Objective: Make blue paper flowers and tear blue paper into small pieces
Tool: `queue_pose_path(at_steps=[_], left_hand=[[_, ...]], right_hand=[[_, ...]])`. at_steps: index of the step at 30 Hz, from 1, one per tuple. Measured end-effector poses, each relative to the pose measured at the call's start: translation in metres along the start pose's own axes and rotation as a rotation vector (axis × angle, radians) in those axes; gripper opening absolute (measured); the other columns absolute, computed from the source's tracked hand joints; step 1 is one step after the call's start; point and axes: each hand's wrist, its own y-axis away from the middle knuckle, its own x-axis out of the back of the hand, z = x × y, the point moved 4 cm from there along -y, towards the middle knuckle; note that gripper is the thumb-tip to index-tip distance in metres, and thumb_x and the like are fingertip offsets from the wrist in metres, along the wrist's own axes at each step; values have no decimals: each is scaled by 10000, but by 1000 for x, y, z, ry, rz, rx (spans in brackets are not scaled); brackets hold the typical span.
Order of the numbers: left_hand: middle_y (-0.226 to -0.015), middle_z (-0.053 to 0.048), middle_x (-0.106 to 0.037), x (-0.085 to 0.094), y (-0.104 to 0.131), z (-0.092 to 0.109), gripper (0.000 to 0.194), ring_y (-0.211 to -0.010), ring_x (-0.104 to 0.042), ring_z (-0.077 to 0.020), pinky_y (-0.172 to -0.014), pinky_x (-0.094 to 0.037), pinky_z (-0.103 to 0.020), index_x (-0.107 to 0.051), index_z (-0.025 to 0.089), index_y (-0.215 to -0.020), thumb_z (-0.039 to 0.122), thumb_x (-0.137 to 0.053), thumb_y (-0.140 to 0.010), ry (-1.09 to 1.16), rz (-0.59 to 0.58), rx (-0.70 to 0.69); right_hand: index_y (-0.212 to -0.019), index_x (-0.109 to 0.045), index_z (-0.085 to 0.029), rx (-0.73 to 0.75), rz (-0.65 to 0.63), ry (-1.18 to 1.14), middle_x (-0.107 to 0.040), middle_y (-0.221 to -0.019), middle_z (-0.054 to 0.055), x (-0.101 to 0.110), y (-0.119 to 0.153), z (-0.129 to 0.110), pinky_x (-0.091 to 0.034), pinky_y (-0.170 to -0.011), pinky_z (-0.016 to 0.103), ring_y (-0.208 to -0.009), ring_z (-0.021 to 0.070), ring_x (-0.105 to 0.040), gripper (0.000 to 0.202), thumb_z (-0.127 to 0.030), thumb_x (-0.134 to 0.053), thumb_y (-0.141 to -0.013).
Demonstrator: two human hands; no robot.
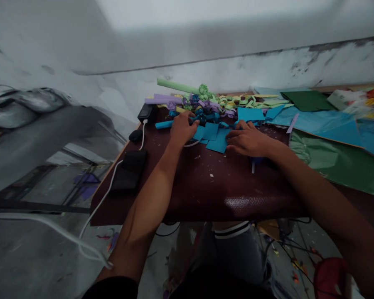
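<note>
left hand (183,128): half curled, left of blue squares (218,141)
right hand (248,140): loosely open, at their right
grips: i can't tell

Dim o/all, cool grey cast. Brightest patch up top on the wall (218,16), soft-edged, w/ grey shade below & to L. Glare spot on front edge of the maroon tabletop (205,182), faint sheen on green plastic (339,162). Deep shadow under table, blk areas bottom ctr lose detail. Silvery bundle (40,101) far L looks smeared/soft; mid-table fairly sharp. Wide-angle stretch twd edges, corners darker, esp. bottom R
</note>
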Motion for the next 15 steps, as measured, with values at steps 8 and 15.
queue_pose_path(at_steps=[8, 15], left_hand=[[-1163, -138, -870, -24, 4, 14, 167, -1109, -777, -333, -1110, -611, -503, -853, 215, -1047, 264, -787, -902, 159, -208, -146], [-1180, -143, -858, -33, 7, 12, 205, -1095, -777, -318, -1191, -594, -521, -871, 208, -1075, 241, -797, -887, 168, -301, -131]], right_hand=[[-1085, -958, -271, 76, -43, -151, -715, -1673, 160, 4, 0, -19, -423, -1029, 567, -1396, 461, -530, 541, -675, -604, -1154], [-1436, -879, -235, 32, -92, -127, -783, -1579, 167, -4, -2, -18, -393, -1023, 540, -1332, 459, -570, 576, -666, -629, -1148]])
